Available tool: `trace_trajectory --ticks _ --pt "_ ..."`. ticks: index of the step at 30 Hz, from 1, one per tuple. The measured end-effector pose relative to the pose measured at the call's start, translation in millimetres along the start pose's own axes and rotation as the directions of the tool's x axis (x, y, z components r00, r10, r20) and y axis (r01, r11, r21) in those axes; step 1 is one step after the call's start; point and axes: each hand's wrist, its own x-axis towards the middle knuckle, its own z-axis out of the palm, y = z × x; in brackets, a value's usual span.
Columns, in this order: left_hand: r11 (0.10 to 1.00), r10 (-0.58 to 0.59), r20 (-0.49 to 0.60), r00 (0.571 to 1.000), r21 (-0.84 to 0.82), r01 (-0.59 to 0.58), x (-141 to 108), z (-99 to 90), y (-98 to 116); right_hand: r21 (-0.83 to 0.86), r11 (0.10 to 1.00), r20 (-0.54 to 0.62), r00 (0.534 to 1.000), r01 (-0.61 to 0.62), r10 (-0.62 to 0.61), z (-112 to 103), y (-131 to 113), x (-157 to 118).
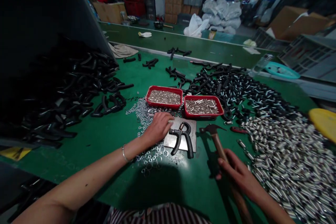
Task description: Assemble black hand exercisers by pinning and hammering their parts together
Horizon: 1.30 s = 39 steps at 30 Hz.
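Head view: hammer (218, 146) clasped by right hand (237, 173), right of plate (193, 126); left hand (159, 126) at plate's upper-left edge, grip unclear. Exerciser (187, 134) on plate is best kept flat.

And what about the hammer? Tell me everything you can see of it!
The hammer has a dark, metal-looking head, with a blunt end pointing left and a curved claw pointing right. Its brown handle looks wooden. The person's right hand grips that handle, which slants down and rightward to the picture's bottom edge. The head is just right of the metal plate, seemingly lifted off the green table.
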Motion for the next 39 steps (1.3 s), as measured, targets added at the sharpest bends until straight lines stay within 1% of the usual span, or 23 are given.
trace_trajectory --ticks 1,3,5,7,8,9,10,12,13,14,15,18,19,21,23,25,26,27,29,31,33,37,39 --pt "0.999 -0.034 -0.014 0.999 0.04 0.035 11.1 -6.7 -12.4 -0.04 0.999 0.014 1.0 0.014 -0.014 2.5 -5.0 -2.8" --pt "0.983 -0.096 0.002 0.995 0.157 0.095 39.2 -18.3 -40.2 -0.206 0.975 0.028 0.996 0.087 -0.083 8.3 -14.6 -4.4" --pt "0.935 -0.188 0.062 0.98 0.316 0.159 68.9 -25.7 -66.2 -0.405 0.89 0.023 0.975 0.209 -0.219 14.5 -24.0 -1.3" --pt "0.877 -0.285 0.129 0.95 0.434 0.204 92.8 -27.9 -85.3 -0.528 0.791 -0.003 0.931 0.309 -0.366 21.0 -33.3 4.7" --pt "0.86 -0.314 0.154 0.937 0.464 0.212 101.0 -27.2 -91.6 -0.569 0.754 -0.013 0.913 0.328 -0.407 24.1 -37.7 8.1" --pt "0.853 -0.325 0.171 0.93 0.478 0.21 106.4 -25.6 -95.8 -0.61 0.724 -0.016 0.908 0.323 -0.418 26.7 -41.9 11.6" --pt "0.854 -0.321 0.179 0.93 0.479 0.203 109.2 -23.3 -98.5 -0.649 0.699 -0.007 0.916 0.3 -0.4 28.8 -45.8 14.9" --pt "0.856 -0.305 0.171 0.937 0.481 0.191 108.4 -18.1 -100.7 -0.704 0.663 0.049 0.949 0.255 -0.312 31.0 -52.0 20.2" --pt "0.852 -0.304 0.162 0.939 0.487 0.191 106.1 -15.7 -101.2 -0.706 0.662 0.087 0.959 0.25 -0.269 31.3 -54.1 22.0" --pt "0.849 -0.302 0.149 0.942 0.491 0.195 103.5 -13.7 -101.7 -0.69 0.677 0.11 0.961 0.257 -0.253 31.4 -55.4 23.3" --pt "0.85 -0.295 0.129 0.947 0.488 0.198 101.1 -12.1 -102.2 -0.661 0.7 0.111 0.958 0.27 -0.264 31.3 -55.6 24.2" --pt "0.883 -0.263 0.025 0.964 0.408 0.23 98.8 -10.6 -102.0 -0.611 0.74 0.035 0.943 0.281 -0.33 30.9 -49.8 27.7" --pt "0.902 -0.262 -0.018 0.965 0.351 0.252 99.4 -11.3 -100.5 -0.612 0.746 0.019 0.948 0.263 -0.319 30.2 -46.2 29.4" --pt "0.936 -0.287 -0.081 0.955 0.187 0.297 100.3 -13.8 -93.8 -0.587 0.779 0.032 0.968 0.221 -0.251 27.6 -37.4 32.8" --pt "0.95 -0.311 -0.093 0.946 -0.029 0.31 96.8 -16.2 -81.7 -0.472 0.864 0.053 0.984 0.174 -0.169 24.9 -27.5 34.2" --pt "0.928 -0.297 -0.04 0.954 -0.245 0.279 86.0 -16.1 -65.2 -0.275 0.956 0.034 0.995 0.1 -0.094 25.0 -16.8 32.8" --pt "0.905 -0.279 0.003 0.96 -0.333 0.264 78.2 -14.8 -56.1 -0.164 0.985 0.004 0.998 0.055 -0.055 26.7 -11.0 31.5" --pt "0.88 -0.255 0.051 0.966 -0.402 0.253 69.5 -12.6 -46.7 -0.058 0.998 -0.034 0.999 0.016 -0.018 29.5 -5.1 30.4" --pt "0.84 -0.204 0.14 0.969 -0.483 0.247 52.1 -6.7 -29.1 0.111 0.994 -0.117 0.993 -0.013 0.026 37.0 6.7 29.5" --pt "0.818 -0.169 0.2 0.965 -0.518 0.25 38.9 -0.8 -14.7 0.209 0.978 -0.177 0.984 0.0 0.038 44.5 16.9 31.2" --pt "0.795 -0.169 0.237 0.957 -0.541 0.274 33.1 4.0 -4.9 0.276 0.961 -0.185 0.981 0.004 0.049 49.8 24.0 34.6" --pt "0.735 -0.239 0.293 0.926 -0.568 0.37 39.0 12.9 2.4 0.401 0.916 -0.11 0.991 -0.022 0.072 52.5 29.9 40.0" --pt "0.767 -0.244 0.278 0.929 -0.53 0.36 43.6 19.4 1.6 0.433 0.901 -0.09 0.994 -0.011 0.056 51.8 31.2 41.0"
